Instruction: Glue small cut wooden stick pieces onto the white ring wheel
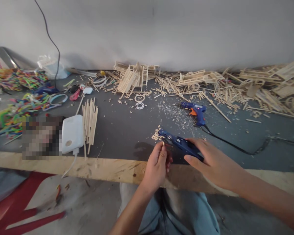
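Observation:
My right hand [209,158] is wrapped around the handles of a blue hand cutter [182,143], its head pointing left over the near part of the dark tabletop. Just beside the cutter's head, my left hand [158,163] pinches a thin wooden stick [163,143]; only its pale tip shows above the fingers. Whether the blades touch the stick, I cannot tell. A small heap of short cut wood pieces [156,134] lies right behind the cutter's tip.
A blue glue gun [197,112] lies at right, its black cable [235,145] running rightward. Wooden stick models [134,78] and scraps line the wall. Two white rings [139,105] lie mid-table. Left are a stick bundle [90,119], a white power bank [73,133] and colourful pipe cleaners [12,111].

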`<action>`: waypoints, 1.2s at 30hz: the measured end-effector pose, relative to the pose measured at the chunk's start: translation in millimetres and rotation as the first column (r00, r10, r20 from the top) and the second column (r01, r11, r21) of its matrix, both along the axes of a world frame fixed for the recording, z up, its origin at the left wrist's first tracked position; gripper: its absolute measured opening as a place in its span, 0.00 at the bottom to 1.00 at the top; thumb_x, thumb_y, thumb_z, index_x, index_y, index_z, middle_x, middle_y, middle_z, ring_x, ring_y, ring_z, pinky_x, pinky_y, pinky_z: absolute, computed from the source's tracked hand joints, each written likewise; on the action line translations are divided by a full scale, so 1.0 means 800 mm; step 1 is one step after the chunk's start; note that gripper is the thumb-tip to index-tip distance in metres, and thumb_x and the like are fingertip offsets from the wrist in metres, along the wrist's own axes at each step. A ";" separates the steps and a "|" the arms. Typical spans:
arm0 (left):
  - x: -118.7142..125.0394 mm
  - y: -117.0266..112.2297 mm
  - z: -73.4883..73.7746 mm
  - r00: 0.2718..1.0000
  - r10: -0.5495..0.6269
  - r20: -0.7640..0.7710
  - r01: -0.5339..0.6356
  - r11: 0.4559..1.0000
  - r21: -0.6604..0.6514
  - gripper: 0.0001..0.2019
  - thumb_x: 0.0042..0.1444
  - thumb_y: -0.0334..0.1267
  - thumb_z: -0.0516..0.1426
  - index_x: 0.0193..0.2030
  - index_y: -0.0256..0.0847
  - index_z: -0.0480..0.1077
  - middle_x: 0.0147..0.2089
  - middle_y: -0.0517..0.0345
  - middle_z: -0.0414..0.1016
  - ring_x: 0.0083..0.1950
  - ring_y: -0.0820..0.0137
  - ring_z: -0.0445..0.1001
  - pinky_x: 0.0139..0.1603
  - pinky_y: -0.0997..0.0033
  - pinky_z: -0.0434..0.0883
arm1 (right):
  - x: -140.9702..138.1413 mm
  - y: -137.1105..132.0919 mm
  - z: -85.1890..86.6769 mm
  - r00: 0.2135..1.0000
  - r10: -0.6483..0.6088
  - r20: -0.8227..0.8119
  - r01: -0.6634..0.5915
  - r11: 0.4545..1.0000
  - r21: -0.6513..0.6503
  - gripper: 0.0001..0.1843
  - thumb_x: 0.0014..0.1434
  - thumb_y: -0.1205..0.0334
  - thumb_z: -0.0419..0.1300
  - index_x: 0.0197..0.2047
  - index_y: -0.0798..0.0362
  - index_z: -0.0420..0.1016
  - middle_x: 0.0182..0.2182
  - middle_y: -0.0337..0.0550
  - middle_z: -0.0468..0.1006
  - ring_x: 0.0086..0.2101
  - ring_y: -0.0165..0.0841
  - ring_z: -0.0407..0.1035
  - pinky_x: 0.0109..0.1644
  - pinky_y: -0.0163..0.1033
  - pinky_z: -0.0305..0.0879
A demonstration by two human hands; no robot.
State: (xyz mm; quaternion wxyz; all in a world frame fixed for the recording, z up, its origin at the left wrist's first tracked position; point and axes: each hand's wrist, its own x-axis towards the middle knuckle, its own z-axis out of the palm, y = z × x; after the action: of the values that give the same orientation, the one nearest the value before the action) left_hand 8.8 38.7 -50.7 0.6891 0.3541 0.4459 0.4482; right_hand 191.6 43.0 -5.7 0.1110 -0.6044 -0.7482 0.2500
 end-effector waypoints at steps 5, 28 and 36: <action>-0.002 -0.001 -0.002 0.998 -0.016 -0.054 0.017 0.999 0.031 0.18 0.60 0.55 0.51 0.35 0.40 0.61 0.26 0.65 0.58 0.24 0.80 0.56 0.21 0.81 0.56 | -0.006 -0.002 -0.005 1.000 0.003 0.031 -0.003 1.000 -0.002 0.31 0.60 0.41 0.50 0.57 0.56 0.65 0.51 0.56 0.73 0.51 0.48 0.68 0.52 0.52 0.67; 0.004 -0.010 -0.018 0.956 0.029 -0.293 -0.011 0.998 0.061 0.16 0.64 0.53 0.45 0.39 0.43 0.65 0.25 0.63 0.63 0.26 0.76 0.63 0.25 0.78 0.59 | -0.014 0.002 -0.006 0.997 0.010 0.072 -0.013 0.999 0.036 0.25 0.61 0.43 0.51 0.50 0.55 0.70 0.42 0.53 0.77 0.42 0.45 0.72 0.42 0.47 0.68; 0.007 -0.006 -0.023 0.955 0.075 -0.285 -0.038 0.990 0.133 0.15 0.64 0.50 0.46 0.39 0.43 0.66 0.25 0.64 0.62 0.25 0.77 0.61 0.26 0.78 0.59 | -0.017 0.016 -0.008 0.983 0.035 0.179 -0.042 0.998 0.036 0.23 0.60 0.43 0.51 0.39 0.54 0.73 0.35 0.50 0.76 0.37 0.43 0.72 0.38 0.45 0.65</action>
State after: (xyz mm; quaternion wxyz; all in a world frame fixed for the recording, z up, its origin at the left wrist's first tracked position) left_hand 14.2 34.3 -68.8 0.5795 0.4458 0.5229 0.4383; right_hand 178.3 55.9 -12.2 0.0509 -0.6075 -0.7715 0.1820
